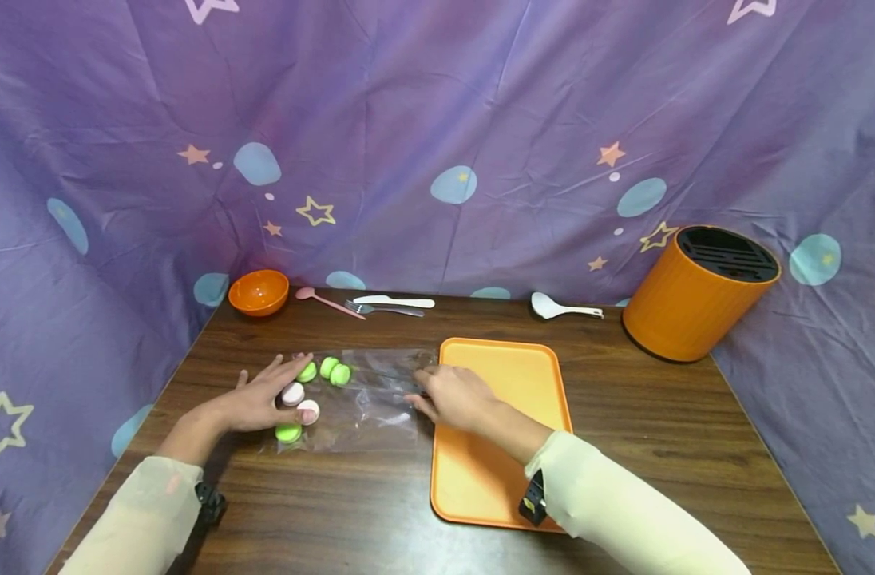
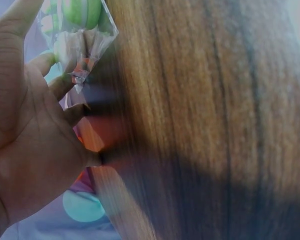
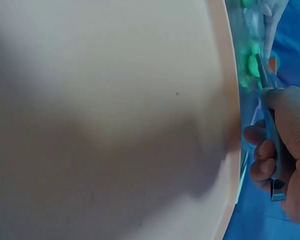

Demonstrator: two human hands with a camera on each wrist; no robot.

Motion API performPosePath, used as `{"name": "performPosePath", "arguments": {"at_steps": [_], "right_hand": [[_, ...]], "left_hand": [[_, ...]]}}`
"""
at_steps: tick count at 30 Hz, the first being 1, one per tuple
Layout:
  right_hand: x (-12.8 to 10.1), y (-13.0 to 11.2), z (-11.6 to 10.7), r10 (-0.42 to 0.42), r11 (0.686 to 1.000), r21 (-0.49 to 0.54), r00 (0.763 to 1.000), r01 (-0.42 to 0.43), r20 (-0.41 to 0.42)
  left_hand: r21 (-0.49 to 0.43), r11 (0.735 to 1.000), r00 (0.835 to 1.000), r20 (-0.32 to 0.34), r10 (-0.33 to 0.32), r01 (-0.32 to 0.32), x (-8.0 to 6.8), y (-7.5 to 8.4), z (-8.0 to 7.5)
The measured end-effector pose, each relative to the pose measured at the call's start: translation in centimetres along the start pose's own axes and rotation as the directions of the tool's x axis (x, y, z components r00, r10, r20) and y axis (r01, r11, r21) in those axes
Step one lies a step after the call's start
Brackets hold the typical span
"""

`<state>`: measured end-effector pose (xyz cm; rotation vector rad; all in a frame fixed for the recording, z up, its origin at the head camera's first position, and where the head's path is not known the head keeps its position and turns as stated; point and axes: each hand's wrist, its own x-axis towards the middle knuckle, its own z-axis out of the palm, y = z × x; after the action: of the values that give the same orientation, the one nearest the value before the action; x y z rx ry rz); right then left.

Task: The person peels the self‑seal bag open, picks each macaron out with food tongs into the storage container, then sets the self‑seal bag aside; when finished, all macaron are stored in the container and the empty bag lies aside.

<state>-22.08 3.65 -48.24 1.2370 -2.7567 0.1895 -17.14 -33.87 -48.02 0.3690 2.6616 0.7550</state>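
Both forearms reach in from the near edge of the table (image 1: 660, 431). The left hand (image 1: 261, 397) lies flat, fingers straight, pressing on the closed end of a clear plastic bag (image 1: 369, 395); the right hand (image 1: 455, 397) curls its fingers around the bag's other edge, pinching it just beside the orange tray (image 1: 512, 371). The bag lies flat between the hands and holds green and pink macarons (image 1: 315, 391) bunched under the left fingers. Bare wood stretches right of the tray toward the orange knife block (image 1: 692, 299). An orange bowl (image 1: 259, 291) sits at the far left corner.
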Motion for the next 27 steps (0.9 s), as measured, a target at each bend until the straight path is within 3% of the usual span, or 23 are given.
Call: {"name": "performPosePath", "arguments": {"at_steps": [14,27], "right_hand": [[-3.3,2.4,-2.1,-0.015,1.0,-0.001,0.998,0.015,-0.058],[-10.3,6.7,-4.6,0.024,0.998,-0.047,0.993,-0.03,-0.117]], "left_hand": [[-0.006,1.0,1.0,0.008,-0.02,0.02,0.3,0.0,0.1],[0.002,1.0,1.0,0.013,-0.013,0.013,0.0,0.2,-0.1]]}}
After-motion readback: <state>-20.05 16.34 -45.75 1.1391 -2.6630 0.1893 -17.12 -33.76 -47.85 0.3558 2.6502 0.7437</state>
